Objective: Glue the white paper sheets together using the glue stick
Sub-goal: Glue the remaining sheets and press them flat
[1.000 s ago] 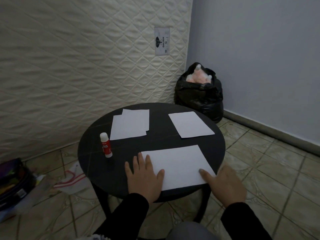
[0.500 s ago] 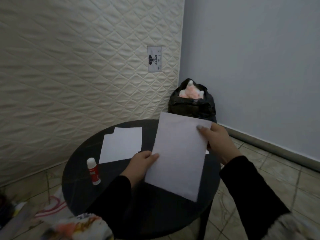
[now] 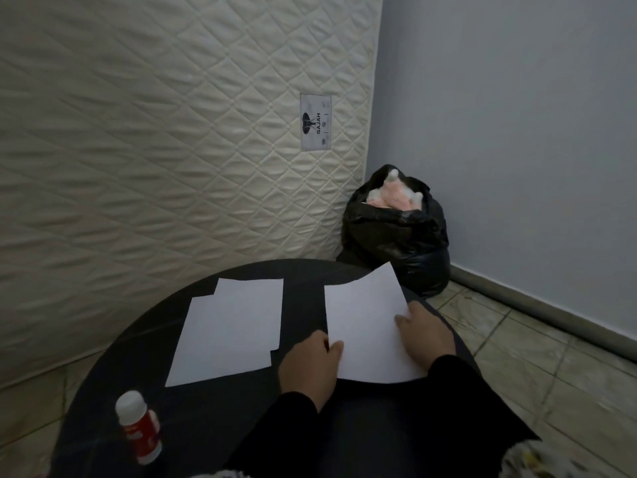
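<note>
Quilted mattress point(image 3: 155, 150) backs the round black surface point(image 3: 138, 346). Beyond the left hand point(image 3: 310, 365) lie two overlapped white sheets point(image 3: 231, 329). Both hands, the right hand point(image 3: 425, 334) with flat, spread fingers, the left grip pinching its edge, lay another paper sheet point(image 3: 365, 322) down. Capped glue stick point(image 3: 139, 426) stands near-left, untouched; gluing seems unstarted.

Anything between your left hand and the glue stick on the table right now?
Nothing visible. The glue stick stands upright and capped at the near left of the table, with bare tabletop between it and the left hand, which touches the sheet.
</note>
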